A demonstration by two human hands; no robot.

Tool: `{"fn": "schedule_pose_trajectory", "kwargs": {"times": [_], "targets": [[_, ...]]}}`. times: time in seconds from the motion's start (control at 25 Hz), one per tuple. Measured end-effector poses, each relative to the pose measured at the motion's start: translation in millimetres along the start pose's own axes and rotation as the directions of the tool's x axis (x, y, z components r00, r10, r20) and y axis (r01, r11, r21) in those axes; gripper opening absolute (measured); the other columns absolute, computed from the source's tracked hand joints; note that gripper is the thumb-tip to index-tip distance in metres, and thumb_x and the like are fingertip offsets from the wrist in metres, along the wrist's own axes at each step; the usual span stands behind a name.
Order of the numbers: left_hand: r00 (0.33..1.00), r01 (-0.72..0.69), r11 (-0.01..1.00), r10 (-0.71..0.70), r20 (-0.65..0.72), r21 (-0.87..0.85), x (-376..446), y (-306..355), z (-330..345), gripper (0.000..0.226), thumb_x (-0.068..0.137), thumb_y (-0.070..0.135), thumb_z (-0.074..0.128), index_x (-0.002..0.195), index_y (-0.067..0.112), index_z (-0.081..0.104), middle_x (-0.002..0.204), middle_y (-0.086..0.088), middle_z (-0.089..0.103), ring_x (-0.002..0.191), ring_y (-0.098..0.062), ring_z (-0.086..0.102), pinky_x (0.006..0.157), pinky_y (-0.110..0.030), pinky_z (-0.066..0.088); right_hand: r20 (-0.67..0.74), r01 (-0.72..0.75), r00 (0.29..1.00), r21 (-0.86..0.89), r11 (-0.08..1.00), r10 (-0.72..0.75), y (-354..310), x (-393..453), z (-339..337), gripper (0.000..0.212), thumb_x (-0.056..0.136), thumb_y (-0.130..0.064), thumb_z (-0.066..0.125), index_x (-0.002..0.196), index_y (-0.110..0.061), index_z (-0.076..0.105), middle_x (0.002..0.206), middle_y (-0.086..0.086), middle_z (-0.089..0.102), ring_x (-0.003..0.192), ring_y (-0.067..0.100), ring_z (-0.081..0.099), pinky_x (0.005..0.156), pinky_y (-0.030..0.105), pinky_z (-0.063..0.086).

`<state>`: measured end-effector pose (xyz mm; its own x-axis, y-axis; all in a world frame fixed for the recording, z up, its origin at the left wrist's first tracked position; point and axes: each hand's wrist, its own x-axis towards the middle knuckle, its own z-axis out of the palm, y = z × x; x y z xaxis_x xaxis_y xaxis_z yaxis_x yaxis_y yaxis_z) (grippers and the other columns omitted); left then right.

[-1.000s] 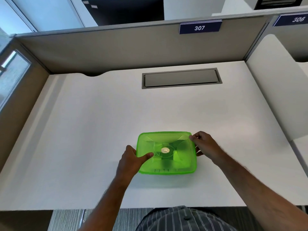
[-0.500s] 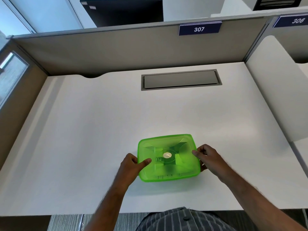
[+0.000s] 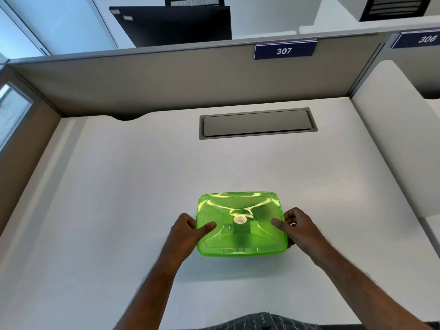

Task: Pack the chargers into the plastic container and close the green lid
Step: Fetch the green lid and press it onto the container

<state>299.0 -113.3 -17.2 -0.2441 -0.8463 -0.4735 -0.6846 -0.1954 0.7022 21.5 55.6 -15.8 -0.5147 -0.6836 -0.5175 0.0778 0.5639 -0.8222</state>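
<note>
White cubicle desk (image 3: pixel 119 210) now carries the translucent green plastic lid (image 3: pixel 240 223) nearer its front edge, left hand (image 3: pixel 184 234) and right hand (image 3: pixel 298 228) re-gripping opposite sides with thumbs on top, apparently pressing it closed.

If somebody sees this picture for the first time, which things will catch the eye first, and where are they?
The bright green lid stands out near the front middle of the white desk. The left hand and right hand grip its two sides, thumbs on top. Behind, a blue sign 307 sits on the partition.
</note>
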Motion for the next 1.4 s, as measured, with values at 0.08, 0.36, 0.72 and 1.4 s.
{"fn": "schedule_pose_trajectory", "kwargs": {"times": [0.08,0.36,0.72,1.4], "targets": [[1.0,-0.025,1.0,0.025,-0.006,-0.001,16.6,12.7,-1.8,0.066,0.064,0.063,0.088,0.087,0.012,0.053,0.074,0.002,0.055,0.065,-0.016,0.052,0.063,-0.038,0.048,-0.012,0.018,1.0,0.0,1.0,-0.018,-11.7,15.1,-2.0,0.037,0.085,-0.029,0.079,0.098,-0.004,0.055,0.09,0.012,0.056,0.071,0.021,0.056,0.05,0.033,0.052],[0.997,-0.072,0.997,0.072,-0.023,0.008,88.5,55.1,-12.1,0.067,0.063,0.065,0.087,0.086,0.012,0.053,0.075,0.002,0.057,0.067,-0.017,0.056,0.07,-0.05,0.057,-0.038,0.094,0.995,-0.002,0.996,-0.094,-56.7,81.1,-2.8,0.037,0.085,-0.027,0.079,0.099,-0.004,0.054,0.092,0.013,0.055,0.071,0.021,0.056,0.049,0.034,0.054],[0.995,-0.085,0.996,0.086,-0.052,0.016,177.8,87.4,-17.7,0.063,0.067,0.06,0.088,0.085,0.013,0.051,0.075,0.001,0.056,0.069,-0.019,0.057,0.069,-0.044,0.054,-0.028,0.099,0.995,-0.018,0.995,-0.1,-92.8,166.6,7.8,0.037,0.086,-0.024,0.079,0.102,-0.004,0.053,0.1,0.014,0.056,0.077,0.023,0.06,0.052,0.035,0.057],[0.993,-0.089,0.995,0.085,-0.081,-0.043,261.2,125.2,-14.8,0.055,0.072,0.054,0.087,0.083,0.017,0.048,0.075,-0.004,0.053,0.066,-0.021,0.051,0.063,-0.038,0.045,-0.079,0.119,0.99,0.031,0.992,-0.116,-130.9,250.6,16.8,0.035,0.089,-0.025,0.075,0.105,-0.004,0.053,0.095,0.009,0.055,0.076,0.02,0.06,0.058,0.038,0.055]]}}
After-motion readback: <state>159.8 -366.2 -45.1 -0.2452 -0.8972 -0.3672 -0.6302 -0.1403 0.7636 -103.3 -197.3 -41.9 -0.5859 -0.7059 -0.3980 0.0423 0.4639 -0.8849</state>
